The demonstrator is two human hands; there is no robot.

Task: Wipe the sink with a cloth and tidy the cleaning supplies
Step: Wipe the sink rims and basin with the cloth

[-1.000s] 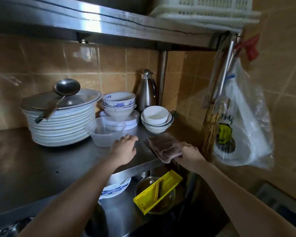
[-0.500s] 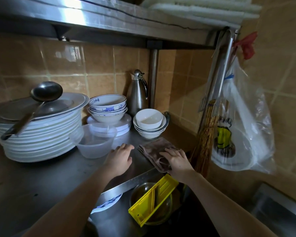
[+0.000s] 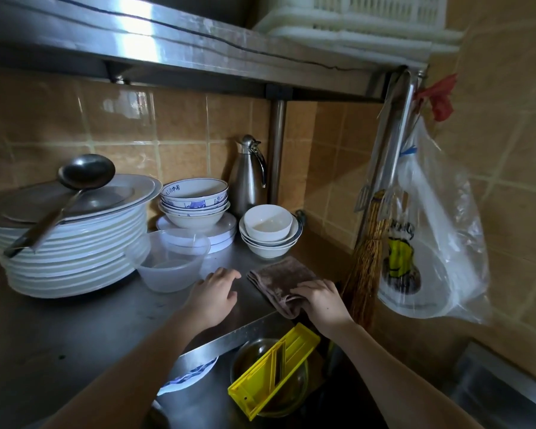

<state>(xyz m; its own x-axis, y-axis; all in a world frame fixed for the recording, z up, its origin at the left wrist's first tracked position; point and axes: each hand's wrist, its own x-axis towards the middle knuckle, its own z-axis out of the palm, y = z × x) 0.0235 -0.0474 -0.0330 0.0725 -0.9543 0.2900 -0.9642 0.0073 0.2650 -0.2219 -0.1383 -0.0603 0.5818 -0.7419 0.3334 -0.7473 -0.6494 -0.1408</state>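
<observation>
A folded brown cloth (image 3: 279, 278) lies on the steel shelf (image 3: 84, 329) near its front right corner, in front of the white bowls. My right hand (image 3: 321, 301) presses down on the cloth's near end, fingers curled over it. My left hand (image 3: 215, 294) rests flat on the bare shelf just left of the cloth, fingers apart, holding nothing. The corner of a steel sink (image 3: 492, 388) shows at the bottom right.
On the shelf stand a tall stack of white plates (image 3: 75, 255) with a ladle (image 3: 75, 187), a clear plastic tub (image 3: 171, 261), stacked bowls (image 3: 194, 202), white bowls (image 3: 270, 233) and a steel jug (image 3: 248, 178). A straw brush (image 3: 365, 270) and plastic bag (image 3: 427, 243) hang right. A yellow slicer (image 3: 273, 366) sits below.
My right hand has slid from the cloth's edge onto its near end and flattened it on the shelf. My left hand stays beside it.
</observation>
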